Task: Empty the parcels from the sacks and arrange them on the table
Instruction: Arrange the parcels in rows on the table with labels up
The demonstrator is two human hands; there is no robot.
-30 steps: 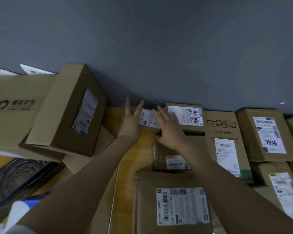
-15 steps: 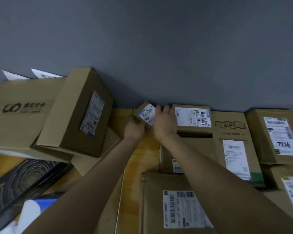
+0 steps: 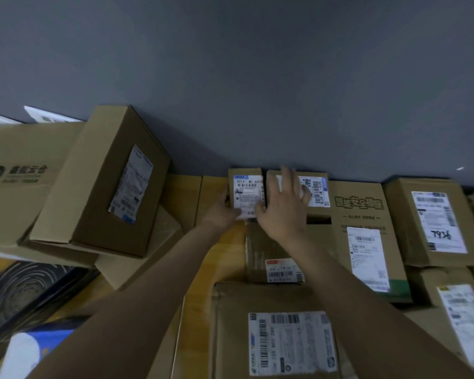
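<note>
A small cardboard parcel [image 3: 246, 187] with a white label stands against the grey wall on the wooden table [image 3: 184, 198]. My left hand [image 3: 221, 212] holds its lower left corner, thumb on the label. My right hand [image 3: 281, 207] hovers with fingers spread over the neighbouring labelled parcel [image 3: 314, 192], its thumb near the small parcel's right edge. Below lie a flat brown parcel [image 3: 268, 258] and a larger labelled one [image 3: 279, 337].
A big box [image 3: 101, 184] leans on a wide printed carton [image 3: 19, 184] at the left. A tall printed carton [image 3: 367, 236] and a box marked 7936 [image 3: 433, 222] stand at the right. A dark patterned item [image 3: 19, 294] lies at lower left.
The small parcel was lifted and tilted half a second ago; now it stands square against the wall. My right hand has let go and opened.
</note>
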